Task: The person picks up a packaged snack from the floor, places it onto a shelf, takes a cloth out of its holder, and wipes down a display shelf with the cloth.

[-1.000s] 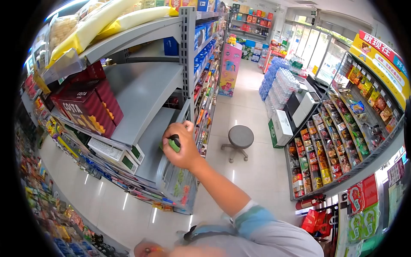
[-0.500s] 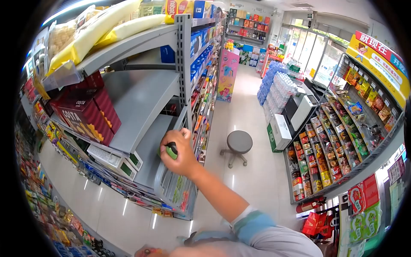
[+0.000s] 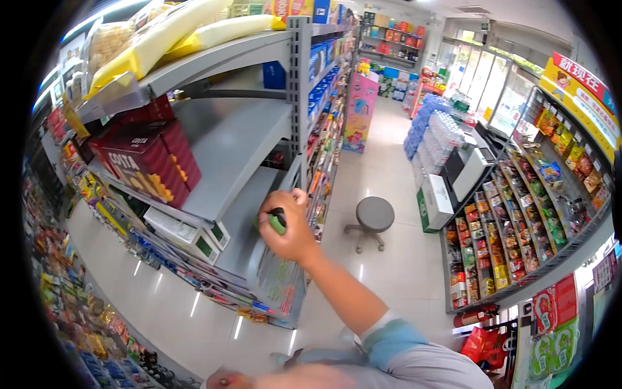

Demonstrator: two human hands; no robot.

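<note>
My right hand (image 3: 285,227) reaches out with its fingers closed around a small green-and-black object (image 3: 277,222). Most of that object is hidden in the fist, and I cannot make out its kind. The hand is at the end of a grey metal shelf unit (image 3: 299,84), by the side frame of a lower shelf board (image 3: 249,214). I cannot tell whether it touches the frame. At the bottom edge is a blurred skin-toned shape (image 3: 304,376), perhaps part of my left arm; the fingers of my left hand cannot be made out.
Dark red COSTA boxes (image 3: 152,162) stand on the middle shelf, with white-and-green boxes (image 3: 184,233) below. Yellow-and-white packets (image 3: 188,48) lie on top. A grey wheeled stool (image 3: 374,215) stands in the aisle. Bottled water packs (image 3: 437,139) and a snack rack (image 3: 512,220) line the right.
The view has shifted slightly, so the shelf, stool and hand all appear a little farther right. My right hand keeps its closed grip on the green-and-black object.
</note>
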